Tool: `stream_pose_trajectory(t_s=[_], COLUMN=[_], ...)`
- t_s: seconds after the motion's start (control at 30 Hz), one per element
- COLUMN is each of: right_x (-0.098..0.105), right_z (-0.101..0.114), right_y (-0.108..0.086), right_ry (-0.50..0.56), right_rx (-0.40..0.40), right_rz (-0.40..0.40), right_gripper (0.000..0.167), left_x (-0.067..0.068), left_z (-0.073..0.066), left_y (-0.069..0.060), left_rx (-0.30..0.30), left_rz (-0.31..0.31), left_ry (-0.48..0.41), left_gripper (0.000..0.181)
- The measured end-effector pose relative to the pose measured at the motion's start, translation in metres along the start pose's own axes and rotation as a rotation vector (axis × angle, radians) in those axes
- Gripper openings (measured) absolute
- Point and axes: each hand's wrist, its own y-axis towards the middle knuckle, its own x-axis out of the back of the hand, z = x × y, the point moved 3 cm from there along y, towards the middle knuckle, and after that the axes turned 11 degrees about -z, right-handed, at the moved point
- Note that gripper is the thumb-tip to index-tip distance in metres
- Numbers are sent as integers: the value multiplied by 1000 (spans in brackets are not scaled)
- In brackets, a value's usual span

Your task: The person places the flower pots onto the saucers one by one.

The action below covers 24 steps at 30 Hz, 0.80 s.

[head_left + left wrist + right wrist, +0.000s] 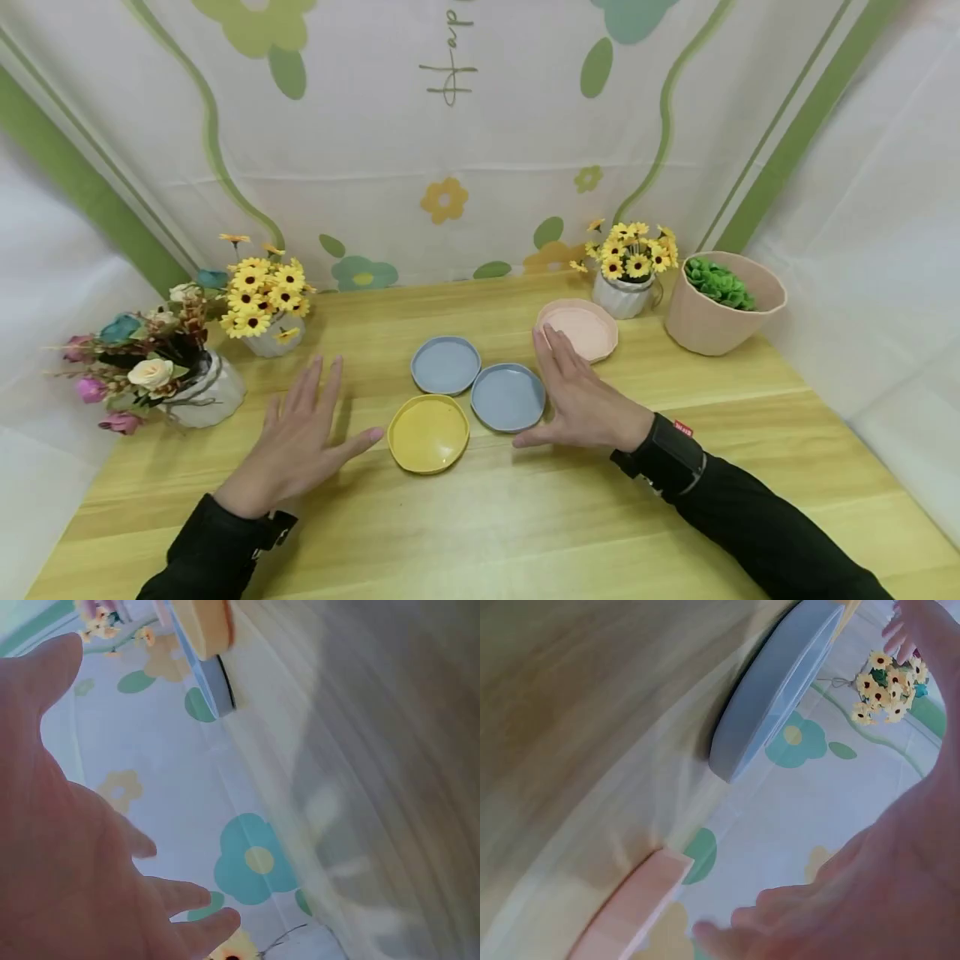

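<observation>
Two blue-grey plates, one farther back (446, 365) and one to its right (507, 397), lie close together on the wooden table (480, 533). In front of them sits a yellow plate (428, 434). A pink plate (592, 329) lies farther back on the right, partly hidden by fingers. My left hand (300, 442) is spread left of the yellow plate, its thumb pointing toward that plate's rim. Between the right blue-grey plate and the pink one, my right hand (577, 404) has its fingers extended. Both hands hold nothing.
Pots of flowers stand at the left: a mixed bouquet (202, 392) and yellow daisies (262, 300). Back right are another daisy pot (626, 292) and a pink pot (712, 325) with a green plant (720, 283). A flower-printed cloth (480, 150) hangs behind the table.
</observation>
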Motion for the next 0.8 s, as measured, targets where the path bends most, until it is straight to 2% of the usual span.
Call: stream_pose_trajectory(t_s=[0.1,0.17,0.3,0.43,0.57,0.67,0.8], right_x=[1,2,1,-3,-6,-8,-10], right_z=[-1,-3,-7,-11,-13,-12,-9], right_y=[2,4,6,6,8,9,13], right_ry=[82,99,72,49,15,-7,-41], right_rx=[-10,-25,-62,-83,-83,-72,-42], right_rz=[-19,-30,-16,25,46,53,49], right_gripper=[157,158,157,159,162,160,152], left_x=[4,7,11,15,17,18,17], left_z=[3,6,14,30,45,55,67], left_y=[0,1,6,9,12,15,18], left_rx=[39,68,128,227,341,392,422], left_rz=[26,32,-24,-48,-12,-1,-4], left_ry=[-92,-158,-267,-290,-291,-307,-313], left_gripper=[120,122,120,120,125,129,131])
